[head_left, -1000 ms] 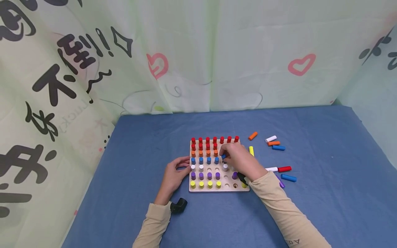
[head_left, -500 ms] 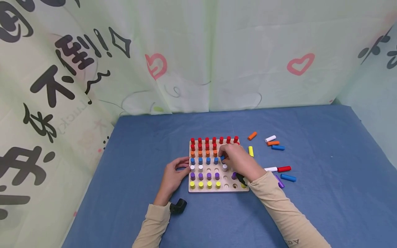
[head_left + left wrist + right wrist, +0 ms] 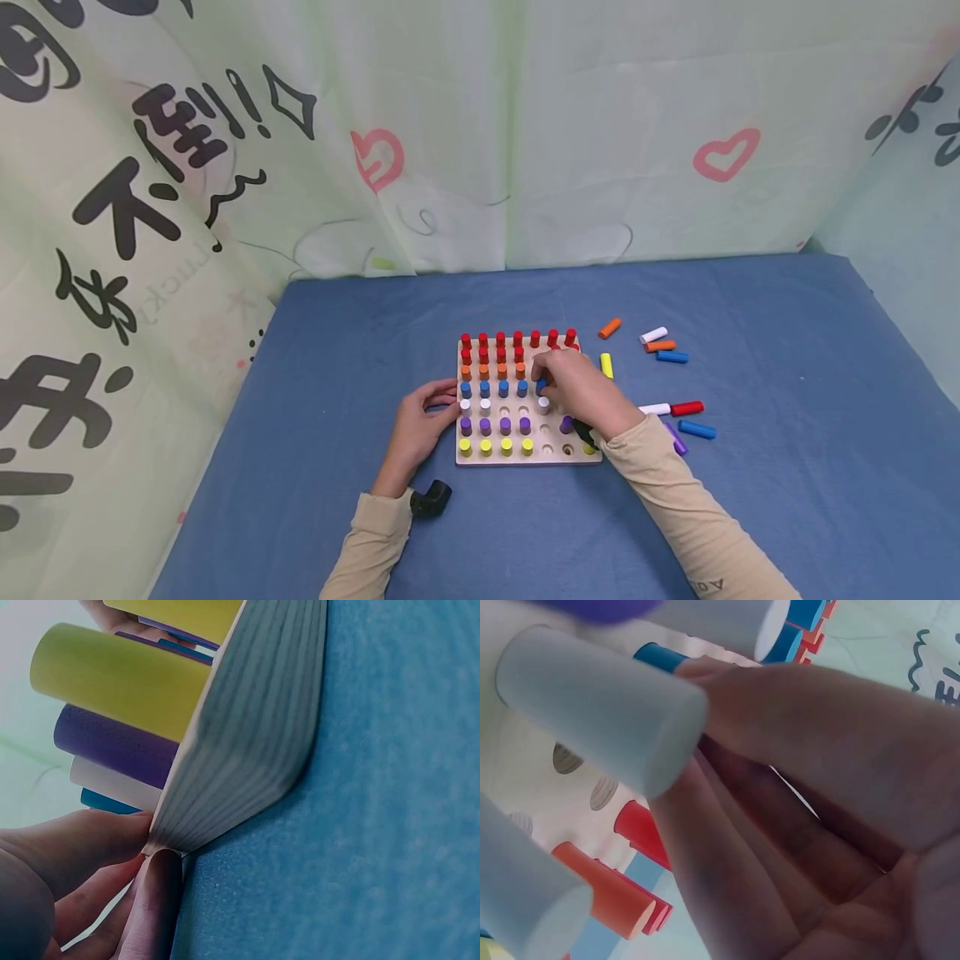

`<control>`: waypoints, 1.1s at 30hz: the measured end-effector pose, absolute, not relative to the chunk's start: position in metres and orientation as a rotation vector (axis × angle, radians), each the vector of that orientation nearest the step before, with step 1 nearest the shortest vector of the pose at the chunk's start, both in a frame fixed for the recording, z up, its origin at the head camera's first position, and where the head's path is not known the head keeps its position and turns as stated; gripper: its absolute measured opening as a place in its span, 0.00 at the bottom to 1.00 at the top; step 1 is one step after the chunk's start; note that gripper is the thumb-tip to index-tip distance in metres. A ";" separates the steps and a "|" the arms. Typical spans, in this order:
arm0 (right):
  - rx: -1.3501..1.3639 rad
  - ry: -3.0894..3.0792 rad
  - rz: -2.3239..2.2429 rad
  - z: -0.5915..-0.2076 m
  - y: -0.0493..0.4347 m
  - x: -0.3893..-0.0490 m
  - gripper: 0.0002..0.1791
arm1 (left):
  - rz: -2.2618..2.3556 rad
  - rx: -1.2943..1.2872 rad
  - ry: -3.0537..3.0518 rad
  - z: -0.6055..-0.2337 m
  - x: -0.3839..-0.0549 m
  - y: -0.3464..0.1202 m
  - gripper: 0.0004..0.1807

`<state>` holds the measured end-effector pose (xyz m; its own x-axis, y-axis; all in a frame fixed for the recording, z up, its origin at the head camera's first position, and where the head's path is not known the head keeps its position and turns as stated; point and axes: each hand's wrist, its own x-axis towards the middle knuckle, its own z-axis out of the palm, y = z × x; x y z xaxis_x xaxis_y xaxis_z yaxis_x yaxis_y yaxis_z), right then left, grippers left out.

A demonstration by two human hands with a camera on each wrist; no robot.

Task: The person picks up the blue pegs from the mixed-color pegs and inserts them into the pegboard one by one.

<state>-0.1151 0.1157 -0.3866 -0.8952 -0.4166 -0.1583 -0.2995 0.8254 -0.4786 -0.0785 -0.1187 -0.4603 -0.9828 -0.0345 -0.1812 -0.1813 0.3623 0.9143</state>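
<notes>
A wooden pegboard (image 3: 517, 461) lies on the blue cloth, with rows of coloured pegs standing in it. My left hand (image 3: 420, 421) grips its left edge; in the left wrist view the thumb (image 3: 97, 836) is on the top edge and a finger lies against the side. Over the board's right half, my right hand (image 3: 583, 387) pinches a blue peg (image 3: 541, 386) in the blue row, right of several other blue pegs. The right wrist view shows that blue peg (image 3: 658, 657) upright at the board, partly behind the fingers. A white peg (image 3: 543, 406) stands just in front of it.
Loose pegs lie right of the board: a yellow peg (image 3: 607, 365), an orange peg (image 3: 611, 328), a red peg (image 3: 687, 408), a blue peg (image 3: 697, 430) and several others. Bare holes (image 3: 547, 450) show in the front rows. A printed curtain (image 3: 562, 167) hangs behind.
My right hand has moved slightly, and the blue peg it pinches sits a little lower, in line with the blue row. The left hand keeps its grip on the board.
</notes>
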 end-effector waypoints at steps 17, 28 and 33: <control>-0.486 2.785 -0.729 -0.380 0.131 -0.106 0.11 | 1.686 -0.201 2.486 -0.462 -0.078 -0.118 0.21; -0.478 2.824 -0.734 -0.377 0.150 -0.097 0.11 | 1.675 -0.223 2.480 -0.460 -0.078 -0.117 0.21; -0.508 2.863 -0.731 -0.378 0.158 -0.093 0.12 | 1.683 -0.228 2.475 -0.459 -0.078 -0.117 0.21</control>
<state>-0.0928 0.1584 -0.3776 -0.9326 -0.3569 -0.0540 -0.2874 0.8246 -0.4874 -0.0782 -0.1173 -0.4591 -0.9788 -0.0463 -0.1995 -0.2026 0.3628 0.9096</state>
